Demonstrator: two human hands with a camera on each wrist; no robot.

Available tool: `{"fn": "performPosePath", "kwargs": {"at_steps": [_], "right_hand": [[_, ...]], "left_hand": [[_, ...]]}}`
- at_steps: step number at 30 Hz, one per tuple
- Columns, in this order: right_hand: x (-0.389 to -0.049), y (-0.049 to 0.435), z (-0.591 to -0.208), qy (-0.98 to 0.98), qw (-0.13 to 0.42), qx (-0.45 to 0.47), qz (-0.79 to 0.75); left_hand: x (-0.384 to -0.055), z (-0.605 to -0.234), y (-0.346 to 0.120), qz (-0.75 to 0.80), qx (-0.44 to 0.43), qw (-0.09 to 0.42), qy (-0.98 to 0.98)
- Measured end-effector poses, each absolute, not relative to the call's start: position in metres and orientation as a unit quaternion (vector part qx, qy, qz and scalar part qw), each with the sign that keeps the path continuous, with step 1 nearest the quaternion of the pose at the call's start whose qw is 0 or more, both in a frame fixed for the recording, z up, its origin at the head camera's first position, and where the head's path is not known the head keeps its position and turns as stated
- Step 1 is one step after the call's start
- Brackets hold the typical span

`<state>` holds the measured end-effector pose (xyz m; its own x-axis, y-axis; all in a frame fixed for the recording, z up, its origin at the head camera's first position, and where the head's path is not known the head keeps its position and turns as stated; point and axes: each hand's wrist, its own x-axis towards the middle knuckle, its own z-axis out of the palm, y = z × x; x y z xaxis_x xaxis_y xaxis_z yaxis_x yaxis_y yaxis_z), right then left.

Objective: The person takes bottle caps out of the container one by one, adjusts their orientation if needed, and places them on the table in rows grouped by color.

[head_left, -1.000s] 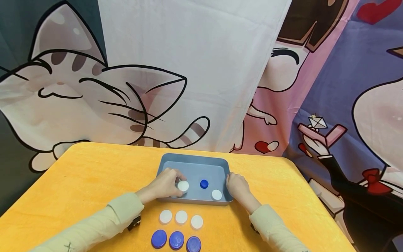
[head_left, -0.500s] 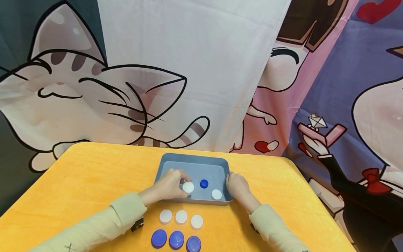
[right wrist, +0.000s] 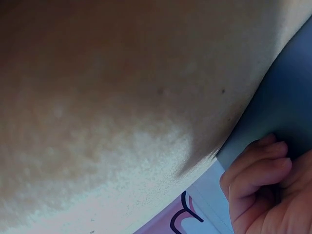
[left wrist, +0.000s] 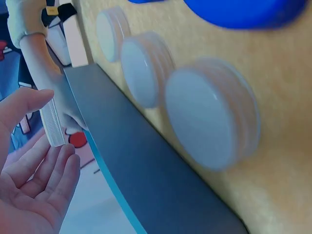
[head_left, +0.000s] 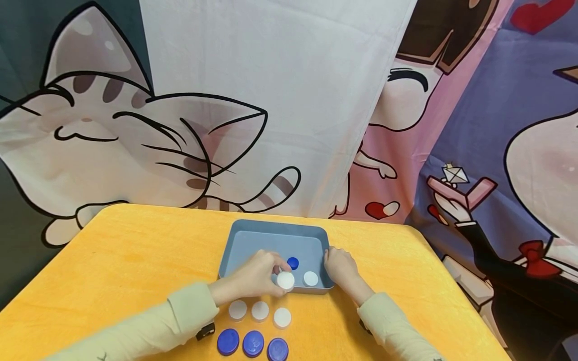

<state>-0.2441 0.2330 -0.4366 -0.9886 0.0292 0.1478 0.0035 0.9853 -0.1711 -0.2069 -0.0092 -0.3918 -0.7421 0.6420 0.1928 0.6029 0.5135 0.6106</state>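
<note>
My left hand (head_left: 258, 273) pinches a white bottle cap (head_left: 285, 281) between thumb and fingertips, over the tray's front wall. In the left wrist view this cap (left wrist: 52, 122) shows a ridged side. My right hand (head_left: 341, 268) holds the right wall of the grey-blue tray (head_left: 271, 226); in the right wrist view its curled fingers (right wrist: 258, 178) lie against the wall, and the thumb is hidden. Inside the tray lie a small blue cap (head_left: 293, 263) and a white cap (head_left: 310, 279).
Before the tray on the yellow table (head_left: 149, 250) lies a row of white caps (head_left: 260, 311). Nearer still is a row of blue caps (head_left: 253, 344). A cartoon-printed cloth (head_left: 289, 110) hangs behind the table.
My left hand has carried the white cap rightward and nearer, from the tray's left part to above its front wall. The right hand and the tray stay put.
</note>
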Motion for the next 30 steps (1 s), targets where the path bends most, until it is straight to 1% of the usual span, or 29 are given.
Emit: {"fn": "performPosePath", "kwargs": {"at_steps": [12,20,30], "right_hand": [[-0.244,0.233,-0.434,-0.993,0.068,-0.009,0.091],[-0.245,0.233,-0.435,-0.994,0.055,-0.018,0.088],[-0.245,0.233,-0.436,-0.994,0.050,-0.023,0.091]], "left_hand": [[-0.201,-0.387,0.011,0.337,0.379,0.068,0.859],[-0.193,-0.391,0.024,0.324,0.395,0.107,0.853],[-0.184,-0.402,0.035,0.267,0.445,0.092,0.850]]}}
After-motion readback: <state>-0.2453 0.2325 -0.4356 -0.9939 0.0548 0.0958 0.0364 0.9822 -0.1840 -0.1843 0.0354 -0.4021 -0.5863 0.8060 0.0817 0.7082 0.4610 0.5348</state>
